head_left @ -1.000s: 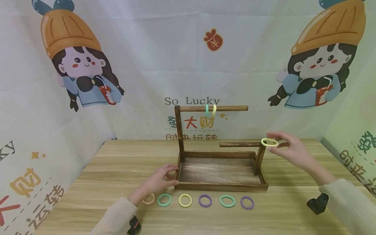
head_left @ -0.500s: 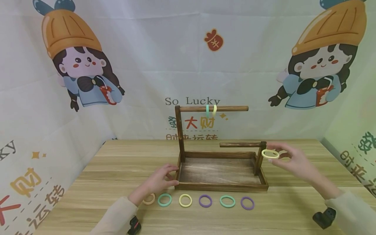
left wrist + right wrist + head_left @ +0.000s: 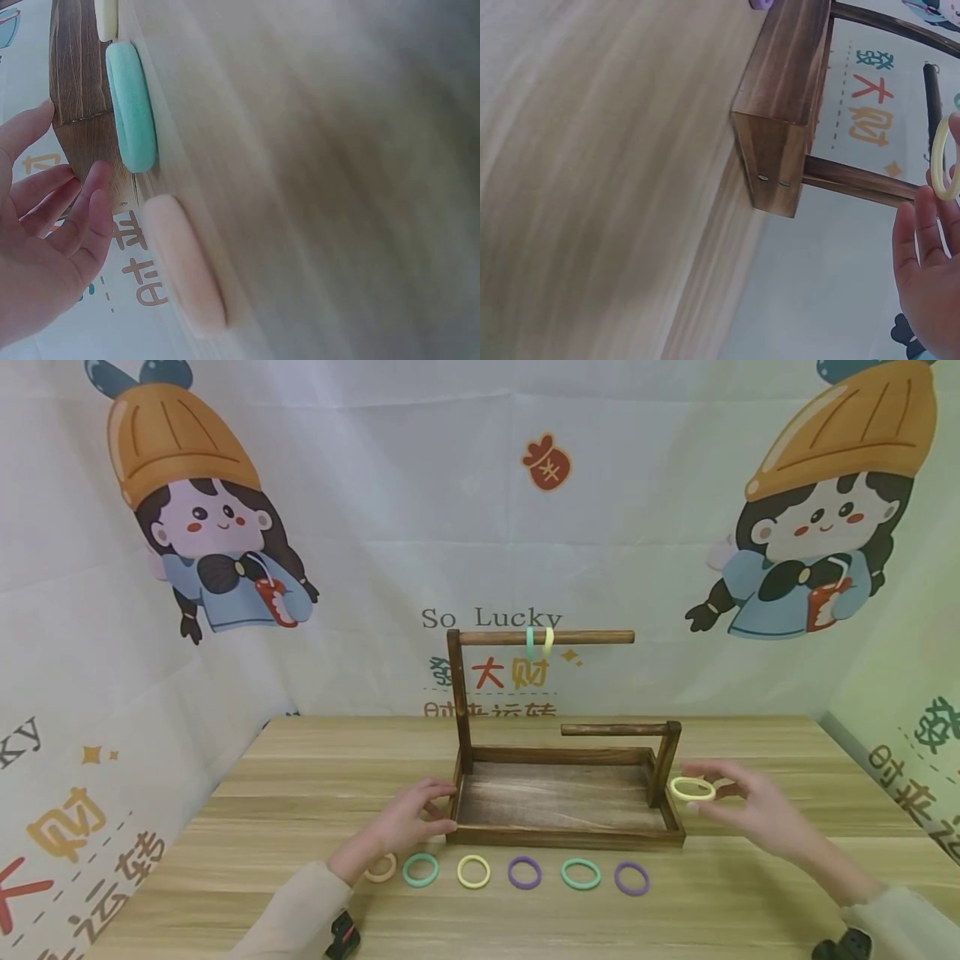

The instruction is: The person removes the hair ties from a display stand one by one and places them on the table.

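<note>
One pale yellow ring (image 3: 692,798) is in the right hand (image 3: 757,802), pinched at its edge between thumb and fingers and held above the table (image 3: 300,802), just right of the short post (image 3: 663,768) of a dark wooden rack; whether it touches that post, the head view does not settle. It should handle as a light, smooth hoop, probably stiff enough to keep its round shape and hard to break, though perhaps a little slippery, so the outer rim is the sensible hold, leaving the hole free. The left hand (image 3: 408,817) rests its thumb and spread fingers at the left end of the rack's tray (image 3: 566,839). A turquoise ring (image 3: 530,643) and another pale yellow one hang on the upper bar (image 3: 592,637), while the lower bar (image 3: 611,729) bears none. Before the tray six rings lie in a row: peach, turquoise, yellow, purple, turquoise, purple. Behind, the cloth backdrop (image 3: 375,568) reads "So Lucky" in dark letters, with 發大财 beneath in coloured characters and 时来运转 below that, its lower part cut off by the table's far edge. No maker's mark can be made out on the rings or wood.
</note>
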### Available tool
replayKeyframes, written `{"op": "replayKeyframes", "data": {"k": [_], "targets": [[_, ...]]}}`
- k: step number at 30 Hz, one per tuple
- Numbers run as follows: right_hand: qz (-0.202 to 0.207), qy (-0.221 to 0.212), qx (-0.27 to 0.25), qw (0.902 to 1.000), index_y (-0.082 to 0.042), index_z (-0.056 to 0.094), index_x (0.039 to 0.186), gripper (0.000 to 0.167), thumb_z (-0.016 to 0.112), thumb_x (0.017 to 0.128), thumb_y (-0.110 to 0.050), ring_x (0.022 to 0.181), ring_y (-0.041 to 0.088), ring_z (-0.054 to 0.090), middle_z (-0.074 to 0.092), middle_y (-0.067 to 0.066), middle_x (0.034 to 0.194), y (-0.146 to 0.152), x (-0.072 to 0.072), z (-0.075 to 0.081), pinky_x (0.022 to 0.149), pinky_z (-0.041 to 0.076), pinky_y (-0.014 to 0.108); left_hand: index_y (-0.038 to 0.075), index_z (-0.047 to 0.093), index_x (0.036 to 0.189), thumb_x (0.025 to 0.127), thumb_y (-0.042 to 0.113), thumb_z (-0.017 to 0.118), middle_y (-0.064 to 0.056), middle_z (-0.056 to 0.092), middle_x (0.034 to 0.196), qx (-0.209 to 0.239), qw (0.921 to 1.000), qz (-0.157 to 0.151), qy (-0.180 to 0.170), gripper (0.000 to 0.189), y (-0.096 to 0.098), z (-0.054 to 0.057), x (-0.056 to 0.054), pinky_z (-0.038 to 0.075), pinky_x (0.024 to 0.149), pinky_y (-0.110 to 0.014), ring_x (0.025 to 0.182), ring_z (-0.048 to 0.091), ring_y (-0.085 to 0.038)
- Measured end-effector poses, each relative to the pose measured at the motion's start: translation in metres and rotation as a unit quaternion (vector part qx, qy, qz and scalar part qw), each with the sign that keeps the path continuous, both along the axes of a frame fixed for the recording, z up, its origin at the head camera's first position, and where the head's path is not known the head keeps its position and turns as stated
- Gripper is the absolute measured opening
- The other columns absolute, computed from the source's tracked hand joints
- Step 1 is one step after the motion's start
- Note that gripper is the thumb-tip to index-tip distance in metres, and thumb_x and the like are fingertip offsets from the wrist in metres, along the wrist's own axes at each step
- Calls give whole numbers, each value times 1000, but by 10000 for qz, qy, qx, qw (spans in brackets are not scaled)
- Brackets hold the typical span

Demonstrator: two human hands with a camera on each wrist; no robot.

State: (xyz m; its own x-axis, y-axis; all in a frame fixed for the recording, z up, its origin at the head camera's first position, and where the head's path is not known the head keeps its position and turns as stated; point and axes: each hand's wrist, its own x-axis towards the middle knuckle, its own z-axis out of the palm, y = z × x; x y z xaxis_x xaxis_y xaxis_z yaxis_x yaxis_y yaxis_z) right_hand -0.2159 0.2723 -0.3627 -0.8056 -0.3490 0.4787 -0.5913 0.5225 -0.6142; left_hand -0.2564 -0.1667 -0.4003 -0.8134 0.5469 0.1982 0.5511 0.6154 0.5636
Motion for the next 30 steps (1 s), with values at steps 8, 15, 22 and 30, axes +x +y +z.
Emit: {"op": "replayKeyframes", "data": {"k": [8, 15, 22, 30], "targets": [[208, -155, 31, 9997, 0, 55, 112, 42, 70, 74, -7, 86, 10, 53, 57, 10, 108, 1, 5, -13, 71, 46, 24, -7, 47, 120, 80, 18, 65, -17, 47, 117, 60, 10000, -22, -60, 51, -1, -1, 0, 47, 73, -35, 83, 57, -21], [736, 111, -45, 9972, 5, 55, 108, 42, 71, 69, 2, 81, 12, 52, 58, 10, 103, -1, 7, -25, 67, 47, 24, -7, 47, 120, 80, 19, 65, -17, 47, 117, 72, 9999, -19, -75, 51, -1, -2, -1, 47, 73, -36, 84, 56, -21], [1001, -31, 128, 9949, 5, 54, 110, 42, 70, 71, -1, 77, 14, 52, 58, 6, 99, -1, 10, -35, 65, 47, 25, -7, 47, 121, 80, 20, 65, -17, 47, 117, 88, 9999, -26, -112, 51, -1, -2, -1, 47, 74, -36, 83, 56, -21], [1382, -140, 260, 9900, 4, 54, 109, 41, 70, 72, -2, 74, 13, 50, 58, 6, 97, 1, 13, -43, 61, 47, 25, -7, 47, 121, 81, 20, 65, -17, 47, 117, 93, 9999, -17, -144, 51, -1, -2, -1, 48, 72, -36, 84, 56, -21]]}}
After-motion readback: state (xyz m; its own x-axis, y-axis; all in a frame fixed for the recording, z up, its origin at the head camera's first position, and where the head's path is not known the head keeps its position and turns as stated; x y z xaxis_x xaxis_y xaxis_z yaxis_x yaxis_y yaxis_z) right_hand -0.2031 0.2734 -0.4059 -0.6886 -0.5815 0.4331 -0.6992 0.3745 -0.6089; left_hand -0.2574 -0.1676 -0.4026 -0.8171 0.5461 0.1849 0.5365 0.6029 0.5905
